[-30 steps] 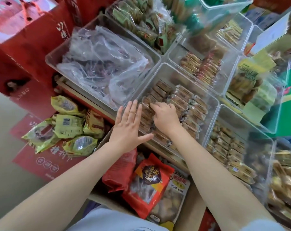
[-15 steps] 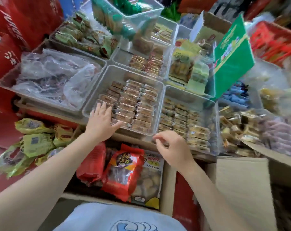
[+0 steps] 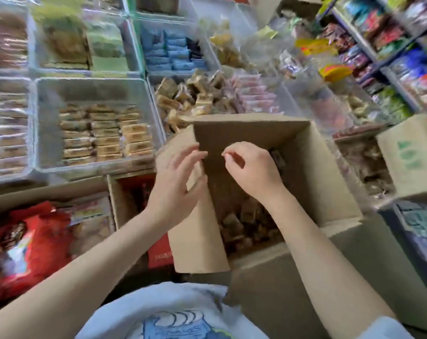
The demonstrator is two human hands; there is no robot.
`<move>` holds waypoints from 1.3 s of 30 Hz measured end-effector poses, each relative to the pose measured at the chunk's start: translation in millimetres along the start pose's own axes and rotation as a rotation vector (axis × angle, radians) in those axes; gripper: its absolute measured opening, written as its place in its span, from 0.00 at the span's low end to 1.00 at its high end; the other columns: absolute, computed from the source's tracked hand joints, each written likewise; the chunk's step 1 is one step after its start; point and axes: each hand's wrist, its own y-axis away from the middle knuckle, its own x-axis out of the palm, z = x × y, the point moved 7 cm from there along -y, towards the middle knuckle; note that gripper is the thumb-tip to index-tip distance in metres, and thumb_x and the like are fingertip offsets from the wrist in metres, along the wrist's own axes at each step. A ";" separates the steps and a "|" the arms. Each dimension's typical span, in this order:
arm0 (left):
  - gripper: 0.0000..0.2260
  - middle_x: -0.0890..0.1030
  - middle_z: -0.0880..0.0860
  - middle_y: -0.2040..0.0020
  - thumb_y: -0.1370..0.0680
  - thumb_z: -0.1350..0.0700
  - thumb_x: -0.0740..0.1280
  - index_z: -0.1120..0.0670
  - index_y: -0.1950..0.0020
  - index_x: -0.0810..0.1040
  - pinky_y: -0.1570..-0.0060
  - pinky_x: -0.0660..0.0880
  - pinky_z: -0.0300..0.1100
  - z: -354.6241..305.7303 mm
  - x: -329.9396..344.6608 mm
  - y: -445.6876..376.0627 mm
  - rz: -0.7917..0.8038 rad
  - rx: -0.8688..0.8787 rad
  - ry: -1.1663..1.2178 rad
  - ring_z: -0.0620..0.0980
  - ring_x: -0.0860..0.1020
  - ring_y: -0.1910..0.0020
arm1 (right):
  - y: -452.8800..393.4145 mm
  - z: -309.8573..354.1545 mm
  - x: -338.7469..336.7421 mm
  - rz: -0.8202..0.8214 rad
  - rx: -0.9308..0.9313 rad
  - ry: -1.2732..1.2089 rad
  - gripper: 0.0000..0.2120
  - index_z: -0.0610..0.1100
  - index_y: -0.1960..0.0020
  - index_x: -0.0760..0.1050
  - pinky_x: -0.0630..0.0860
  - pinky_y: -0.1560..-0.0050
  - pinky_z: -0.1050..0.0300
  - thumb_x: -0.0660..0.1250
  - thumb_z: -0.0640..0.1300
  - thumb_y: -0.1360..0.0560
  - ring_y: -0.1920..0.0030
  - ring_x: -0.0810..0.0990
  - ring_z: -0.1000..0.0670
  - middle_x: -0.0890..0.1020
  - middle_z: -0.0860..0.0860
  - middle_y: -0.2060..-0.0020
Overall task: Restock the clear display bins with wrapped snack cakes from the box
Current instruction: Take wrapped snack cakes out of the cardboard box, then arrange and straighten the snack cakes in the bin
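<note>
Box (image 3: 312, 167) open; left hand (image 3: 175, 182) on flap, right hand (image 3: 250, 167) curled inside

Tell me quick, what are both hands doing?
Left hand: open, fingers spread by the box flap, holding nothing.
Right hand: fingers loosely curled over the box, holding nothing.

- Open brown cardboard box (image 3: 312, 167), flaps raised, stands just right of the bins; brown wrapped snack cakes (image 3: 241, 223) lie jumbled at its bottom.
- Clear rectangular plastic display bin (image 3: 48, 94) holds tan wrapped cakes (image 3: 105, 132) in three neat rows, its far part bare.
</note>
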 end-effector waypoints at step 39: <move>0.23 0.84 0.47 0.48 0.29 0.44 0.72 0.49 0.36 0.76 0.51 0.77 0.34 6.0 4.0 -26.7 -0.240 -0.368 0.625 0.41 0.82 0.49 | -39.3 -24.2 36.2 0.588 0.283 -1.283 0.28 0.43 0.29 0.65 0.78 0.41 0.37 0.72 0.37 0.25 0.38 0.80 0.38 0.76 0.36 0.36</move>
